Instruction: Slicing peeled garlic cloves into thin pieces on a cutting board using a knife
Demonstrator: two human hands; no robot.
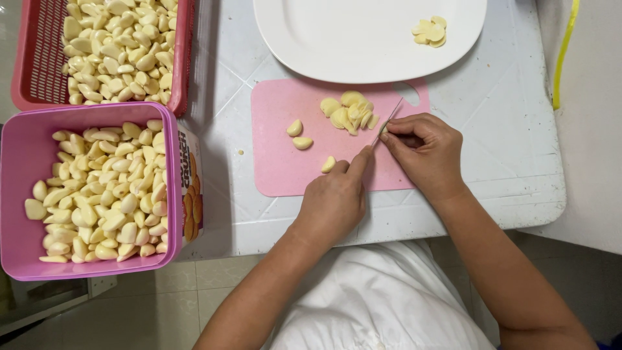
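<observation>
left hand: closed on knife handle, forefinger laid out along the spine; handle itself hidden inside the fist.
right hand: fingers curled shut, pinching a clove down at the blade edge; clove mostly hidden under fingertips.
knife: thin blade, seen edge-on, tilted away from left hand toward pile; tip just beside pile.
clove: right under right fingertips, touching blade, on board.
pile: cut pieces just beyond both hands, left of blade tip.
loose cloves: three whole ones on board, left of left forefinger, apart from pile.
board: pink, under both hands, on table.
plate: white, beyond the hands, few slices at far right of it.
box: pink, full of peeled cloves, well left of left hand.
basket: red, more cloves, beyond box.
doing it well: keep right fingertips tucked back, knuckles against blade side; hold clove flat so no roll; cut straight down, short strokes; judged risk is fingertip nick, clove tiny and blade very close.
also: sweep pieces toward pile, keep cutting spot free.
</observation>
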